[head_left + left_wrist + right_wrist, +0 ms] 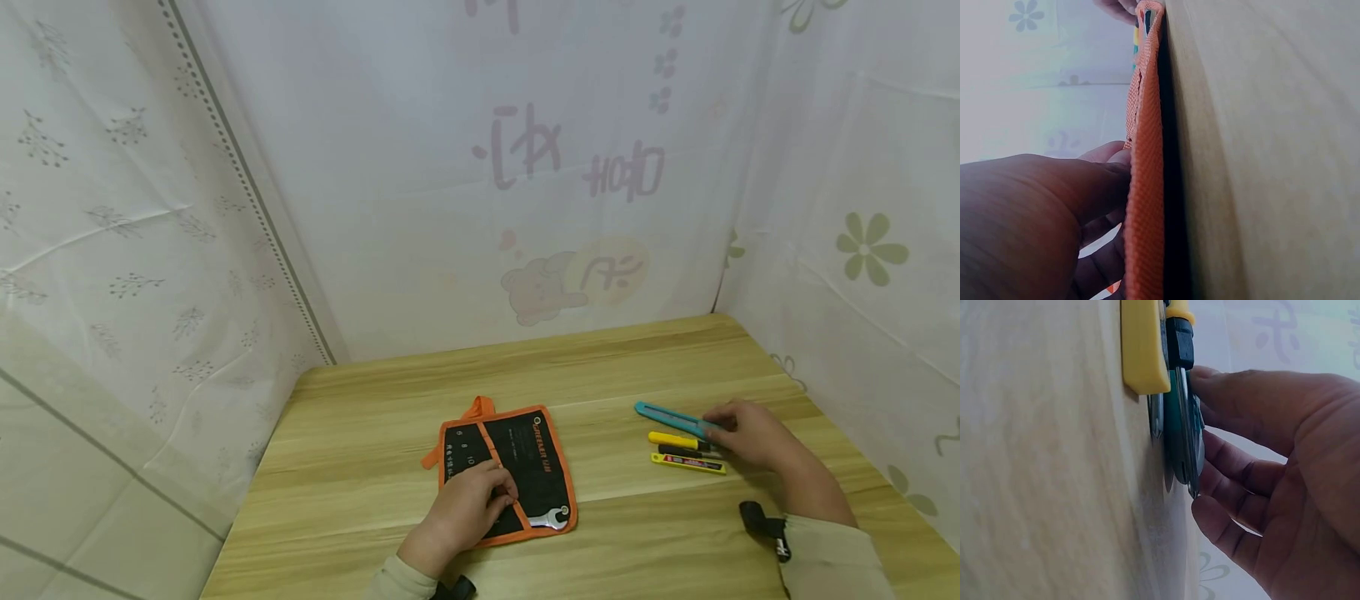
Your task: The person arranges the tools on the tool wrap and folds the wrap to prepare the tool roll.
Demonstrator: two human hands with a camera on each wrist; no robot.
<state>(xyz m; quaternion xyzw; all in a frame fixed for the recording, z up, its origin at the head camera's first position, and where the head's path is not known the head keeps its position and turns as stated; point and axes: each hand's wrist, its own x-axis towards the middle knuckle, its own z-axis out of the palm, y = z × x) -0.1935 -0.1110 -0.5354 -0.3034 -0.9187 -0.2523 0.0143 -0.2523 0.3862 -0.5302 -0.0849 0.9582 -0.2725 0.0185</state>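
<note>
Head: teal cutter (670,418) at right grip (759,435)

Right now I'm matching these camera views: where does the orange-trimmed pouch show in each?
Head: the pouch lies low, near centre, partly behind the left hand.
Left wrist: its orange edge runs top to bottom, just left of centre.
Right wrist: not in it.
Shared landmark: the wooden tabletop.

hands (1029,225): left's fingers at orange-edged pouch (1146,181) | wooden tabletop (1272,156) fills right side | flower-printed curtain (1025,15) behind
</note>
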